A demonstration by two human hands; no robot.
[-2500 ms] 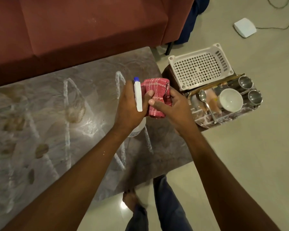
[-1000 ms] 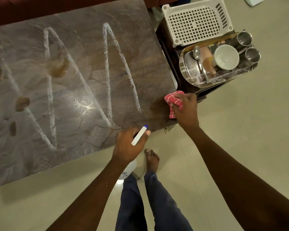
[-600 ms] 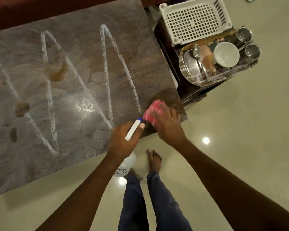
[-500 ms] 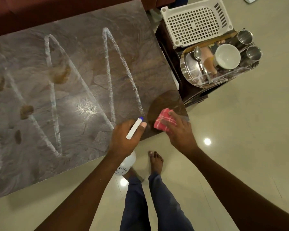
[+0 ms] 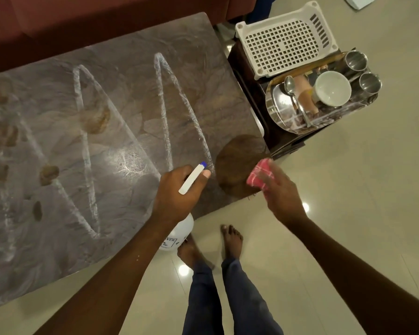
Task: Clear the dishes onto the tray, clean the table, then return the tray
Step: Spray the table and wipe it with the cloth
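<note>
2 bare arms, no sleeves, dark blue trousers (image 5: 218, 298), bare feet (image 5: 231, 240) (2 visible)

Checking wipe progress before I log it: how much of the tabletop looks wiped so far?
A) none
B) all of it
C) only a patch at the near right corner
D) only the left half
C: one dark wiped patch lies by the red cloth in the right hand; white spray lines remain elsewhere on the table.

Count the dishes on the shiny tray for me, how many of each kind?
Round steel cups: 2, one farther, one nearer
White round bowl: 1
Steel spoon: 1
Steel plate: 1
Total: 5 dishes on the clear tray.
A brownish thing lies beside the bowl; I cannot tell what it is.
</note>
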